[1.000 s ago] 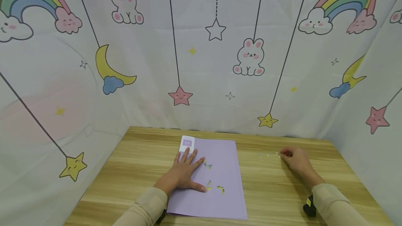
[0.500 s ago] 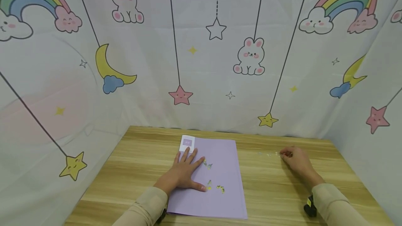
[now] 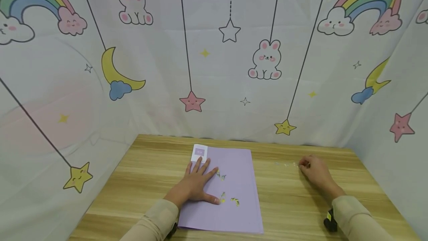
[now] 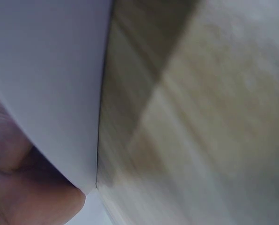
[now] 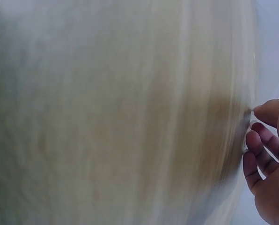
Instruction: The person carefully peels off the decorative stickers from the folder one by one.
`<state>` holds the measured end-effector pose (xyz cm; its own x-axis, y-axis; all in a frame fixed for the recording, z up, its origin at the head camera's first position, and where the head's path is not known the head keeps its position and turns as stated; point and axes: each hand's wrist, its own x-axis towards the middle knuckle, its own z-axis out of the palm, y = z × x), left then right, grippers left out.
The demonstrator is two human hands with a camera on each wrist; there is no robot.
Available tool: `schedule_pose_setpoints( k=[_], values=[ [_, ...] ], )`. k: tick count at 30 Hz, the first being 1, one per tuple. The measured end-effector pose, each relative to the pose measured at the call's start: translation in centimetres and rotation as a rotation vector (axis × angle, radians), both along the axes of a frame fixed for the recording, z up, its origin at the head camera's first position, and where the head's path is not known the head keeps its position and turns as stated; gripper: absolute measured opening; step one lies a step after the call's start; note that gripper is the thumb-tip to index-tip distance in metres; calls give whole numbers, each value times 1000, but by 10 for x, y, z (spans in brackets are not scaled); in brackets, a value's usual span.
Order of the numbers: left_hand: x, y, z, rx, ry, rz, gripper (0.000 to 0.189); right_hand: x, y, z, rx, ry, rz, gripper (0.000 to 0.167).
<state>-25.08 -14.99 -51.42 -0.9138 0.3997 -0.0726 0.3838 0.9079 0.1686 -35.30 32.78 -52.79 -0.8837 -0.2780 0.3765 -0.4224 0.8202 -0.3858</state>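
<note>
A light purple folder (image 3: 234, 181) lies on the wooden table, with a white label (image 3: 200, 148) at its far left corner. Several small yellow-green stickers, among them a curved one (image 3: 235, 202), lie on its surface. My left hand (image 3: 194, 185) rests flat on the folder, fingers spread, with the thumb touching one sticker. To the right, my right hand (image 3: 317, 172) is low at the table, its fingers curled. Thumb and fingertips pinch at a tiny clear piece whose outline is too small to make out. More tiny clear pieces (image 3: 286, 165) lie in a row left of it.
The wooden table (image 3: 281, 211) ends at the back against a white curtain (image 3: 217, 122) printed with rabbits, stars and rainbows. The curtain also closes both sides. A black wrist camera (image 3: 330, 221) sits under the right sleeve.
The right hand has shifted very slightly to the right, away from the row of clear pieces. The left hand and the folder have stayed in place.
</note>
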Motion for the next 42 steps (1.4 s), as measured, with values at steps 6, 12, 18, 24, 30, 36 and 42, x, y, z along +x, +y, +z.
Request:
schedule_pose_setpoints(
  k=[6, 12, 18, 24, 30, 36, 42],
  values=[
    [1, 0, 1, -1, -6, 3, 116, -1, 0, -1, -29, -2, -14, 3],
    [0, 0, 0, 4, -6, -1, 117, -2, 0, -1, -19, -1, -18, 4],
    [0, 0, 0, 9, 0, -5, 117, -1, 1, 0, -23, -2, -21, 8],
    [1, 0, 0, 5, 2, -5, 116, 2, 0, 2, -26, -16, -17, 4],
    [0, 1, 0, 3, 9, -2, 117, 2, 4, 3, -35, -3, -21, 6],
    [0, 2, -1, 2, 5, 1, 117, 5, 5, 7, -68, -38, -59, 6],
    [1, 0, 2, 29, 4, -7, 117, 9, -8, 19, -98, -56, -73, 18]
  ],
)
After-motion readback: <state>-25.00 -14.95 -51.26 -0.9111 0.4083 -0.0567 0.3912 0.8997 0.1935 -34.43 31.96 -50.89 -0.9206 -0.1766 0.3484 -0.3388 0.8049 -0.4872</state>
